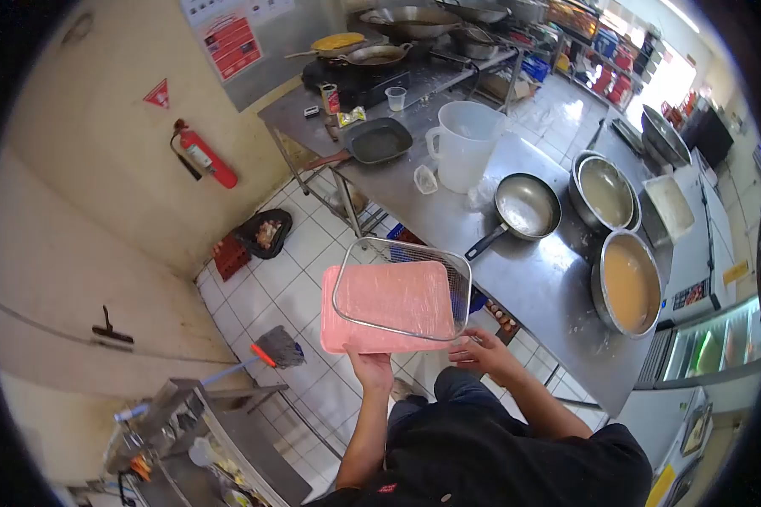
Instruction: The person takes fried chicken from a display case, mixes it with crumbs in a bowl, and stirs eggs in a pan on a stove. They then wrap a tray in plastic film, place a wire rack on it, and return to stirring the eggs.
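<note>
A pink plastic tray [380, 287] is in front of me above the floor, with my left hand [370, 369] closed on its near edge, the fingers hidden beneath. A rectangular wire mesh basket [459, 296] overlaps the tray's upper right part, its metal rim crossing the pink surface. Beside the near right corner of both is my right hand [486, 355], its fingers apart and bent, fingertips right at the corner. To the right, on the steel table [516, 287], lies a frying pan [528, 208] with its black handle pointing toward the basket.
A white plastic pitcher [467, 148], a square pan [380, 140], and metal bowls, one with orange liquid [630, 286], stand on the table. A black waste bag [264, 234] and a mop [279, 348] are on the tiled floor. A metal cart [245, 439] is at lower left.
</note>
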Available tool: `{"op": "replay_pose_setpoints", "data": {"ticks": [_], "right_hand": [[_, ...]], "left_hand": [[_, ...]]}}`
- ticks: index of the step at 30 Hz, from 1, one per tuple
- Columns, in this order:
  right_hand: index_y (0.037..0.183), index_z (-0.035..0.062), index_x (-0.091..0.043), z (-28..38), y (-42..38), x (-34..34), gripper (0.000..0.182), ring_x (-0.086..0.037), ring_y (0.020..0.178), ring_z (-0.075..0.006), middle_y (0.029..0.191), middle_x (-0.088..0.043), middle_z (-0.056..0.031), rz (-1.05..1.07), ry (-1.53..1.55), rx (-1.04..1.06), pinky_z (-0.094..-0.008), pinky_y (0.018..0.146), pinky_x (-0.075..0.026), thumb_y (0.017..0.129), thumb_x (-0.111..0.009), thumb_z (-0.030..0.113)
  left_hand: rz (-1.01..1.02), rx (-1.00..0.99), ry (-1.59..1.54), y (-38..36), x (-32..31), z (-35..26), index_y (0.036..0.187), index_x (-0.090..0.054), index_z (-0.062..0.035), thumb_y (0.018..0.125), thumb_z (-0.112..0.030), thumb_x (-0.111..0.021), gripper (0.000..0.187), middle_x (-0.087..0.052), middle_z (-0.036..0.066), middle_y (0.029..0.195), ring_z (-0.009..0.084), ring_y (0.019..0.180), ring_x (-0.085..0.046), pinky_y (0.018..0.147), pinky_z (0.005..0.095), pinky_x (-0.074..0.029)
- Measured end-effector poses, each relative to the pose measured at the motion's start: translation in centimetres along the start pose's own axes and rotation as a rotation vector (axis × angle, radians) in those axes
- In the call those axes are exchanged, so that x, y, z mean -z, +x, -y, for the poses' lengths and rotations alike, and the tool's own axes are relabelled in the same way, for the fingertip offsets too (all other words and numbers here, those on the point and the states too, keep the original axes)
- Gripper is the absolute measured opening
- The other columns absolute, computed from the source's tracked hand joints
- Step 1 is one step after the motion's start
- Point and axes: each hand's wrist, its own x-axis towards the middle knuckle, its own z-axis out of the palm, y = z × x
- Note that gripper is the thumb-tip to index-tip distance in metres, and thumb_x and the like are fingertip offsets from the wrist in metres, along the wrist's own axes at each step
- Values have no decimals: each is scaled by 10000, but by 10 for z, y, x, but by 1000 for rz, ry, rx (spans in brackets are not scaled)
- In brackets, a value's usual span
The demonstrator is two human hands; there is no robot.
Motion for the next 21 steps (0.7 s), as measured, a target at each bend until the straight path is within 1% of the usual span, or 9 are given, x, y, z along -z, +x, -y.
{"op": "replay_pose_setpoints", "data": {"ticks": [3, 5, 7, 9, 11, 14, 16, 20, 21], "right_hand": [[1282, 18, -468, -2, 30, 17, 428, -634, 991, -234, 1120, -619, -139, 30, -97, 61, -384, 850, -530, 969, -557, 296], [1257, 39, -511, -4, 65, 38, 437, -640, 922, -225, 1151, -614, -132, -258, -111, 152, -349, 826, -526, 982, -506, 379], [1237, 68, -548, -1, 95, 55, 461, -615, 981, -230, 1205, -593, -140, -358, -23, 107, -366, 857, -499, 991, -445, 444], [1266, 91, -527, 11, 134, 62, 475, -571, 1084, -241, 1219, -581, -145, -372, 331, 123, -401, 906, -465, 989, -427, 463], [1341, 104, -455, 39, 171, 48, 472, -512, 1170, -260, 1227, -570, -163, -485, 475, 77, -435, 941, -427, 977, -478, 404], [1295, 86, -455, 39, 224, 59, 422, -607, 1012, -240, 1137, -621, -130, -575, 526, 94, -438, 881, -470, 963, -542, 331], [1171, 87, -478, 31, 260, 68, 269, -619, 824, -196, 953, -626, -86, -488, 533, 333, -382, 738, -521, 950, -569, 212], [981, 92, -478, 64, 268, 76, 101, -512, 617, -116, 743, -513, -20, -718, 616, 432, -275, 492, -480, 958, -547, 161], [977, 89, -480, 75, 268, 89, 104, -520, 618, -118, 754, -524, -24, -744, 583, 419, -278, 497, -482, 959, -547, 168]], "left_hand": [[25, 13, 27, 50, 1, -15, 1427, -331, -96, 984, -576, -316, 654, -446, 98, 1412, 260, 1257, -469, 1019, 424, -414], [83, 12, 24, 87, -6, -21, 1424, -340, -96, 986, -567, -325, 643, -461, 96, 1400, 251, 1228, -501, 982, 407, -452], [57, 12, 45, 111, -14, -22, 1426, -341, -97, 979, -575, -332, 654, -454, 98, 1407, 263, 1253, -481, 1004, 425, -433], [101, 21, 74, 132, -25, -22, 1426, -342, -93, 976, -575, -336, 659, -446, 100, 1414, 269, 1264, -469, 1016, 435, -421], [160, 30, 108, 152, -43, -17, 1427, -343, -90, 972, -575, -341, 665, -437, 103, 1421, 275, 1276, -457, 1029, 445, -408], [80, 104, 154, 159, -58, -15, 1421, -368, -100, 978, -530, -342, 617, -439, 90, 1430, 288, 1288, -447, 1042, 467, -391], [84, 126, 178, 165, -61, -10, 1426, -362, -105, 975, -533, -347, 622, -437, 91, 1432, 290, 1287, -447, 1037, 468, -395], [56, 142, 164, 176, -55, -6, 1442, -337, -117, 959, -547, -364, 647, -430, 90, 1437, 304, 1284, -449, 1025, 478, -406], [57, 138, 165, 175, -55, -7, 1442, -337, -117, 959, -547, -364, 647, -430, 90, 1437, 304, 1284, -449, 1025, 478, -406]]}}
